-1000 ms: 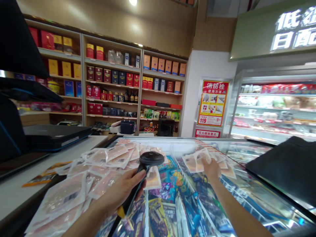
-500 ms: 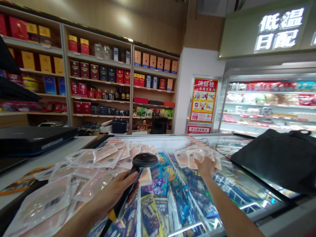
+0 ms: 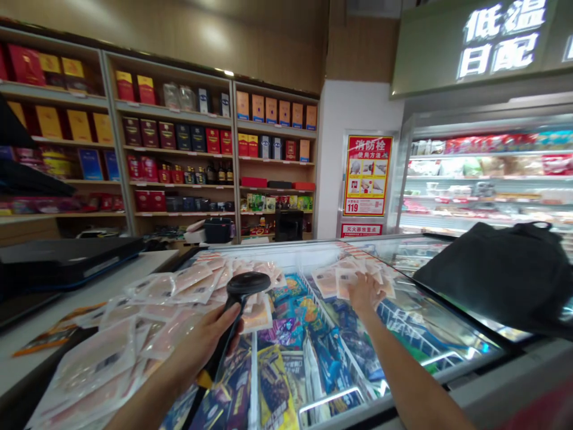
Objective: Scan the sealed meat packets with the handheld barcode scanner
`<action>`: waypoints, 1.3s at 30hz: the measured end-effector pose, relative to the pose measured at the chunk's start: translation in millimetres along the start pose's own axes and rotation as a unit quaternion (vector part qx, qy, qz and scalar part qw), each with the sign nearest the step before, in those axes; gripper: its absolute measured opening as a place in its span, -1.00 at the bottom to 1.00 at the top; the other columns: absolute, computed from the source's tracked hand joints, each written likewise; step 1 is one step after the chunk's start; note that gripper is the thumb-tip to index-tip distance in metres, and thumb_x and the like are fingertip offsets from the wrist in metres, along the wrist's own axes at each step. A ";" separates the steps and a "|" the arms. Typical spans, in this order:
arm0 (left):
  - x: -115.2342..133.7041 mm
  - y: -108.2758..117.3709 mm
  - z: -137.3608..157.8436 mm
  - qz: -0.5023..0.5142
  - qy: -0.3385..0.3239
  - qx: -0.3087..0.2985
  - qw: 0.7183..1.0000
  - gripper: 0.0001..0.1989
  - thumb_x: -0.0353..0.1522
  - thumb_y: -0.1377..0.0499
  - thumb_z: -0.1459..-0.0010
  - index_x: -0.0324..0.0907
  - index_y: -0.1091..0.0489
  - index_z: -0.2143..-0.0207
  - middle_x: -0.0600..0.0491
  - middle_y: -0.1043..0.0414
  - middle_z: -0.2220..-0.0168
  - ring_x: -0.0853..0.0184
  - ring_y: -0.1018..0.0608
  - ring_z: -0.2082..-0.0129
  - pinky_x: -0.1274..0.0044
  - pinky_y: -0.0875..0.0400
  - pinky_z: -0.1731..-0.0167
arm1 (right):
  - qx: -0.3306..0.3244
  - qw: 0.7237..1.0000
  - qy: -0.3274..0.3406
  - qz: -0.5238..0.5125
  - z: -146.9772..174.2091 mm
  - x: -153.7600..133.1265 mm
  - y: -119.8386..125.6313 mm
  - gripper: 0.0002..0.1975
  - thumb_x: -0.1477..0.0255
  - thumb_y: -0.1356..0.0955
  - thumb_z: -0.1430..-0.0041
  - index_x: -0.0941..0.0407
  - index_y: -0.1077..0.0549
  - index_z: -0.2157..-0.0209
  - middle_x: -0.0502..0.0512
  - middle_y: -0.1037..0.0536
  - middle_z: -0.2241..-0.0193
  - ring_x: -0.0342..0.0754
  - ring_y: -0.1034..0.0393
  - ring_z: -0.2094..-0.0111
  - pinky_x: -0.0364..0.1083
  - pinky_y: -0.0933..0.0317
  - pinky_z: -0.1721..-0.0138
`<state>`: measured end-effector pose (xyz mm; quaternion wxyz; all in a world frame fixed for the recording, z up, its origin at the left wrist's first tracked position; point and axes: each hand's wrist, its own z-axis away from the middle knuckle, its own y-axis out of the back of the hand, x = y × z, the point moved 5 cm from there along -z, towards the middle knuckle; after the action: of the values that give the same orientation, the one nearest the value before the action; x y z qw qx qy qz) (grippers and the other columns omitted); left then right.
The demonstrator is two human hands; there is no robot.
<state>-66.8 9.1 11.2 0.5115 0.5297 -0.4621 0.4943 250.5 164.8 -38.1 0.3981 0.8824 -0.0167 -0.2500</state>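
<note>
My left hand (image 3: pixel 215 337) is wrapped round the handle of a black barcode scanner (image 3: pixel 248 283), its head tipped up and forward. A large spread of flat, clear packets with pale pinkish contents (image 3: pixel 101 358) lies under and left of that hand. Just beyond the scanner, one similar packet (image 3: pixel 259 316) rests at the edge of the spread. My right hand (image 3: pixel 364 292) reaches over a smaller pile of the same packets (image 3: pixel 326 280) on the right; its fingers look stretched out against them. The contact under the fingertips is partly hidden.
Beneath the packets is a glass-topped freezer (image 3: pixel 308 245) with colourful bagged goods (image 3: pixel 277 385). A black bag (image 3: pixel 496 275) sits on the right side. At left, a black device (image 3: pixel 67 263) stands on a white counter (image 3: pixel 152 261). Shelves of boxes (image 3: pixel 179 137) line the back.
My right hand has shifted slightly left over the smaller pile, its fingers now more spread. The scanner has moved a little left in view and uncovers more of the packet beyond it.
</note>
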 end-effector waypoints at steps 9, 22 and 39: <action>-8.0 23.1 6.8 0.038 -0.015 0.064 0.997 -0.67 -0.12 -0.03 0.11 -0.23 -0.19 0.58 0.15 -0.24 0.65 0.53 -0.28 0.72 0.65 -0.15 0.71 | -0.277 0.922 0.212 -0.165 65.9 -121.4 -17.9 -0.66 0.22 -0.12 0.01 0.11 -0.37 0.35 0.08 -0.43 0.32 -0.06 -0.26 0.23 -0.13 -0.06 0.25; -31.4 22.3 -11.1 0.054 -0.032 0.011 0.998 -0.67 -0.12 0.01 0.07 -0.23 -0.20 0.59 0.17 -0.21 0.71 0.54 -0.25 0.75 0.66 -0.09 0.74 | -0.335 0.897 0.283 -0.050 130.1 -171.5 -11.2 -0.38 0.01 -0.23 0.31 0.08 -0.29 0.19 0.18 -0.25 0.11 0.16 -0.03 0.06 0.13 0.05 0.17; -7.1 17.6 4.9 0.057 -0.053 -0.006 0.997 -0.68 -0.14 0.02 0.05 -0.23 -0.18 0.59 0.18 -0.20 0.72 0.53 -0.26 0.76 0.66 -0.11 0.74 | -0.439 0.739 -0.068 -0.507 71.3 -88.7 -32.4 -0.72 0.40 -0.26 0.22 0.11 -0.18 0.36 -0.04 -0.40 0.56 -0.13 -0.36 0.51 -0.16 -0.18 0.48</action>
<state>-84.7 3.3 5.7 0.4603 0.5248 -0.5214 0.4907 135.0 157.7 -63.0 0.5534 0.4690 0.5176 -0.4538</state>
